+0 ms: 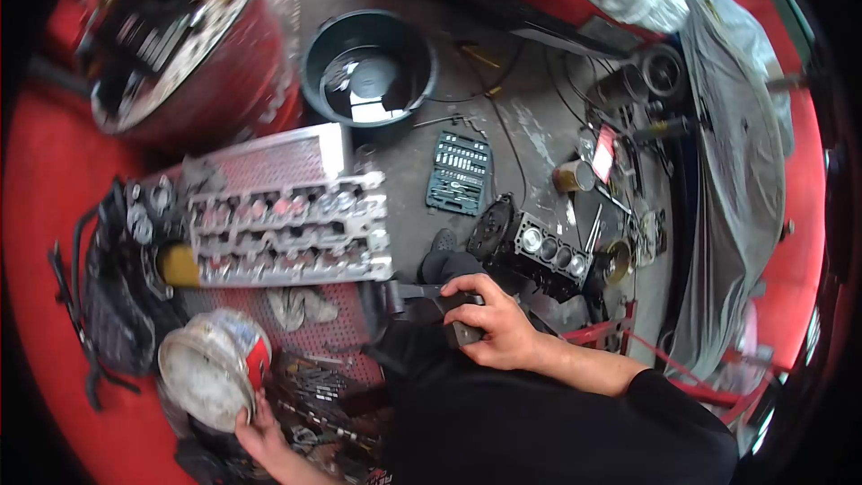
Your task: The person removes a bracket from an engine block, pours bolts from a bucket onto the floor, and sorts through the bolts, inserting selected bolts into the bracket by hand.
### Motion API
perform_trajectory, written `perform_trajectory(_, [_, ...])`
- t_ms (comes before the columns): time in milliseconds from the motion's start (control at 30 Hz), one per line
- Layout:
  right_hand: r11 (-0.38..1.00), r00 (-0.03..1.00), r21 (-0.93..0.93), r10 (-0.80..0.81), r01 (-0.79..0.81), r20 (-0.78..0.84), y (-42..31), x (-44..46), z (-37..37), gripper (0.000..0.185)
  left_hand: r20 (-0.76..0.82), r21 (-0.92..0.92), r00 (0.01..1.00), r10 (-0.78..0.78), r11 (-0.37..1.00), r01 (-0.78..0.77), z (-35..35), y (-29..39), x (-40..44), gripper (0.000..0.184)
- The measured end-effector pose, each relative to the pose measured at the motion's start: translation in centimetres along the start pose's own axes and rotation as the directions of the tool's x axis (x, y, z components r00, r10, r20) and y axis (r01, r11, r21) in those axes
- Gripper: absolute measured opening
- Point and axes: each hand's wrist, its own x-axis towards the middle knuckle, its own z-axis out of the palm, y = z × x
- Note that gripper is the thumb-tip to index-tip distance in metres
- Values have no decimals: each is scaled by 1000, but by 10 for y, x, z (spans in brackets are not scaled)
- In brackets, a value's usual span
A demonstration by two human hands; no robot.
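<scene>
My right hand (492,323) is wrapped round a dark block-like object (466,333) beside my leg. At the lower left, my left hand (262,436) grips the edge of a dirty white bucket (205,381), which is tilted with its round end facing me. Above the bucket, a silver cylinder head (287,233) lies across a perforated metal tray (352,313). A grey rag (303,307) rests on the tray between the bucket and the cylinder head.
A dark tub (319,58) holding liquid, an open socket set (458,173) and an engine block (549,256) stand on the floor. A red drum (215,90) is at upper left. Tools (319,382) lie beside the bucket; a grey cover (732,180) hangs at right.
</scene>
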Motion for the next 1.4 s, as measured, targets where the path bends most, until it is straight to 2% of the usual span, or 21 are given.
perform_trajectory(33, [997, 997, -32, 63, -64, -52, 11, -9, -12, 30, -61, 41, 996, 67, 997, -64, 17, -3, -19, 49])
perform_trajectory(100, [988, 977, -7, 150, -152, -155, 35, -29, -37, 32, 103, 33, 991, 90, 995, -94, -6, 23, -2, 47])
perform_trajectory(200, [959, 914, -47, 252, -281, -318, 74, -59, -77, 32, 107, 193, 968, 228, 950, -245, 79, -17, -81, 44])
perform_trajectory(300, [923, 850, -30, 341, -384, -402, 106, -86, -118, 34, 157, 279, 939, 305, 899, -338, 143, -58, -142, 41])
perform_trajectory(333, [902, 820, 22, 403, -432, -406, 114, -93, -132, 34, 183, 296, 933, 309, 888, -352, 158, -67, -157, 40])
perform_trajectory(433, [896, 801, -32, 378, -442, -464, 144, -112, -167, 34, 265, 341, 913, 310, 856, -389, 203, -95, -191, 37])
perform_trajectory(567, [845, 666, 125, 493, -520, -560, 180, -125, -194, 34, 371, 397, 890, 264, 821, -410, 260, -129, -216, 33])
perform_trajectory(600, [846, 641, 80, 458, -527, -617, 188, -125, -199, 33, 400, 412, 884, 242, 814, -410, 277, -138, -219, 32])
perform_trajectory(700, [790, 476, 246, 552, -562, -684, 202, -123, -210, 35, 482, 478, 863, 149, 781, -401, 330, -165, -215, 29])
perform_trajectory(767, [716, 302, 414, 643, -562, -704, 211, -117, -212, 36, 523, 529, 851, 56, 761, -375, 366, -188, -202, 27])
perform_trajectory(833, [685, 180, 439, 635, -581, -752, 225, -115, -212, 40, 567, 586, 823, -36, 719, -373, 407, -216, -183, 26])
perform_trajectory(867, [680, 88, 485, 625, -550, -776, 230, -113, -209, 41, 584, 657, 811, -23, 600, -456, 432, -240, -175, 48])
perform_trajectory(900, [673, -2, 527, 616, -519, -788, 235, -110, -205, 42, 598, 677, 799, -63, 574, -461, 455, -259, -153, 48])
perform_trajectory(967, [654, -119, 544, 576, -526, -809, 237, -106, -202, 42, 493, 749, 846, -204, 595, -293, 500, -293, -100, 42])
perform_trajectory(1033, [615, -271, 647, 596, -451, -756, 231, -104, -210, 43, 502, 825, 826, -255, 430, -368, 540, -344, -90, 36])
perform_trajectory(1100, [597, -367, 688, 582, -413, -726, 233, -108, -216, 42, 429, 897, 814, -392, 288, -335, 573, -391, -102, 28])
perform_trajectory(1167, [632, -477, 710, 543, -310, -691, 242, -112, -225, 31, 396, 916, 792, -465, 137, -377, 595, -436, -112, 26])
perform_trajectory(1300, [551, -623, 771, 490, -320, -610, 283, -125, -245, 33, 372, 886, 790, -487, -67, -458, 619, -547, -161, 22])
perform_trajectory(1367, [494, -663, 822, 518, -284, -540, 312, -132, -258, 34, 350, 846, 768, -536, -171, -505, 630, -608, -183, 27])
perform_trajectory(1400, [423, -700, 853, 508, -305, -502, 333, -137, -261, 34, 298, 840, 779, -552, -235, -489, 642, -639, -185, 28])
